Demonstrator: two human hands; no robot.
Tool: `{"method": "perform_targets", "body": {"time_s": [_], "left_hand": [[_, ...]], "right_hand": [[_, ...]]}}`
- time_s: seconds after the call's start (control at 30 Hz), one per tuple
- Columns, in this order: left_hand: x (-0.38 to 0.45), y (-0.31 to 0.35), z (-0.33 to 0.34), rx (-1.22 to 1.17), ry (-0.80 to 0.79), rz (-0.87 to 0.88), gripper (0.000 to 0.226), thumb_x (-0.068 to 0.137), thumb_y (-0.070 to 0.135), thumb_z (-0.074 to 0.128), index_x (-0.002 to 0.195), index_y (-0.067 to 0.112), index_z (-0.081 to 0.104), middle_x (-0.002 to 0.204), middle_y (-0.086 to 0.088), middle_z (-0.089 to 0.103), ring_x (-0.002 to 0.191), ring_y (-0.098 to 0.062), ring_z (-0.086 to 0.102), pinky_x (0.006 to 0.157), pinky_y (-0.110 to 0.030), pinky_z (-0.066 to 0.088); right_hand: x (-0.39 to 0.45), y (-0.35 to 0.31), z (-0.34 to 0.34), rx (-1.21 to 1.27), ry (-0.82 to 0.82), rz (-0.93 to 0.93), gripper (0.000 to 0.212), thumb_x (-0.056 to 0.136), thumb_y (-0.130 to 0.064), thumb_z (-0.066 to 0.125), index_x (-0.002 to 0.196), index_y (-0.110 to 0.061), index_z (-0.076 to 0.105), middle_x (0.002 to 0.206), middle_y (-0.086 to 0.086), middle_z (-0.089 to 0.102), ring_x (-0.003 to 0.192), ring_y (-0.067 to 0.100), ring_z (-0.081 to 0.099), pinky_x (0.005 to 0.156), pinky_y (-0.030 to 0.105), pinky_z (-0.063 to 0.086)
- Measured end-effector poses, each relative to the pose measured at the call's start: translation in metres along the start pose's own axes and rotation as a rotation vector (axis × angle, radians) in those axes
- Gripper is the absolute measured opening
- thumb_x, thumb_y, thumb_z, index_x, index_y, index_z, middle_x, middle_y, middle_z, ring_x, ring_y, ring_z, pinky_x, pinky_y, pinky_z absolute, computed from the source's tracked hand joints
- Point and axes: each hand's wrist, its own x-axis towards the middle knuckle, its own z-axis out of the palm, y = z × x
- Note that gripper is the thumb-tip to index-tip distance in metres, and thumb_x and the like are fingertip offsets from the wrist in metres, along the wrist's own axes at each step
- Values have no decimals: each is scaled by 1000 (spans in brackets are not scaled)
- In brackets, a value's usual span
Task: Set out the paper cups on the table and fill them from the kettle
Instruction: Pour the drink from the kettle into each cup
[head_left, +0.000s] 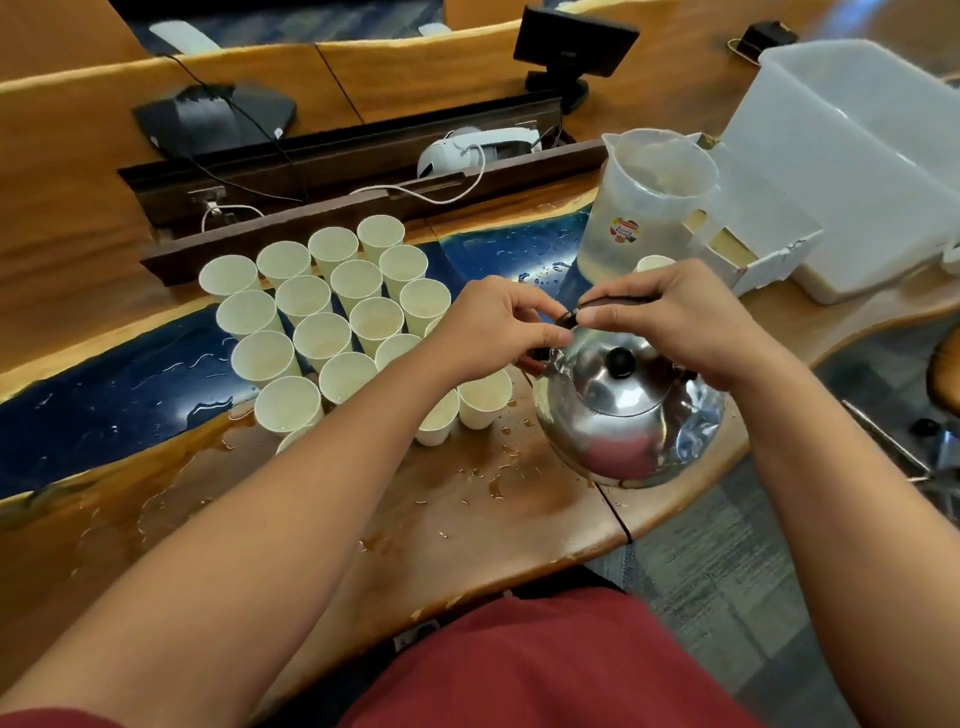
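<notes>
Where the wet wooden surface (467, 499) curves toward the person, a shiny metal kettle (628, 415) sits near its edge, lid on with a black knob (621, 361). Both hands meet just above it: the right hand (685, 322) has its fingers curled over the dark handle (613, 304), and the left hand (493, 327) pinches the handle's near end between thumb and fingers. Left of the kettle, partly under the left forearm, paper cups (322, 322) stand upright in close rows, some touching. Beyond the hands stands a clear plastic jug (654, 202), with a translucent bin (862, 171) to its right.
</notes>
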Motion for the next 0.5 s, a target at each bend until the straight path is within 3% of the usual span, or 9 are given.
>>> {"method": "perform_targets", "body": {"time_s": [0.17,0.3,0.5], "left_hand": [[11,-5,16,50,-7,8,24,79,20,83,102,19,78,82,-1,71,70,-13,72,68,-33,62],[17,-7,33,77,8,6,23,76,26,84,99,25,79,79,7,68,73,-9,69,74,-38,61],[19,-26,81,46,62,-65,25,70,37,83,94,34,77,79,6,70,77,-18,70,76,-47,59]], "right_hand": [[-13,17,-3,124,49,-13,18,77,-22,83,95,-20,81,89,0,78,89,11,70,89,24,52],[-18,29,-11,208,11,-41,20,78,-7,80,87,-25,78,82,-12,77,82,-4,68,78,9,48],[-10,76,-31,224,-82,88,23,70,-15,86,92,-16,81,87,2,78,80,7,68,78,18,50]]}}
